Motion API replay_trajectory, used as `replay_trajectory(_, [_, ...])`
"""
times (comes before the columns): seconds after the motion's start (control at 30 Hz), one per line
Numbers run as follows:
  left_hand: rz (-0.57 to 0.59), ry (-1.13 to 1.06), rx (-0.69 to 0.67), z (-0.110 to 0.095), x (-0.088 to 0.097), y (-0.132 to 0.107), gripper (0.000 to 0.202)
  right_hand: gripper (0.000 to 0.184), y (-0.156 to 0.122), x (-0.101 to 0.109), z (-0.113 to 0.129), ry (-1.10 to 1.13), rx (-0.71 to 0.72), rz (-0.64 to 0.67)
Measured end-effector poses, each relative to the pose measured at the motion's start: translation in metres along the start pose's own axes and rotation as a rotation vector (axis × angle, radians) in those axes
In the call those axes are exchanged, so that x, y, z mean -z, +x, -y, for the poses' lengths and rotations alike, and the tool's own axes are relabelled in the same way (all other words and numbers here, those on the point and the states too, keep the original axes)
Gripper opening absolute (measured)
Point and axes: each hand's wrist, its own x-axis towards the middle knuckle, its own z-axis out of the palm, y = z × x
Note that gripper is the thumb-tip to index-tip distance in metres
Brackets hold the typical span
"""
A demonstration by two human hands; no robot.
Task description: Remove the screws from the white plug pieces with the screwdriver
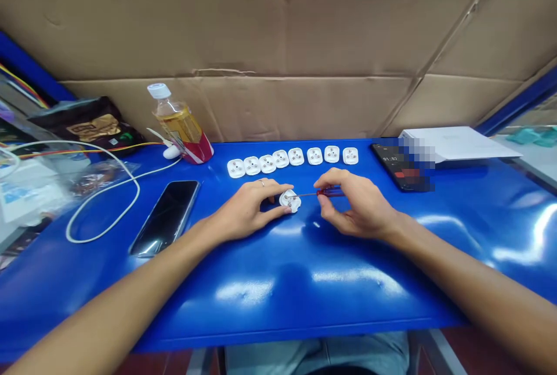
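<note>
A small white plastic plug part [289,203] with metal pieces in it is pinched between the thumb and fingers of my left hand [255,205], just above or on the blue table. My right hand [354,204] grips the red handle of a screwdriver [324,192]. Its thin shaft points left, and the tip reaches the metal pieces on the white part. Behind my hands, several similar white plug parts [281,158] lie in a row with their metal pieces facing up.
On the left lie a phone [166,218], a white cable [104,235] and a drink bottle [185,131]. Another phone [398,169] with a lit screen sits by a white box [461,143] at the right. A cardboard wall [261,32] closes off the back of the blue table [282,299].
</note>
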Motion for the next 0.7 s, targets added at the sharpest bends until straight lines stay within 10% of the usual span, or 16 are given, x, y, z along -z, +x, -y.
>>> replay_trajectory(0.7, [-0.024,0.012,-0.004,-0.0007,0.0031,0.0033,0.042,0.025,-0.0016,0.0034,-0.0094,-0.001,-0.051,0.014])
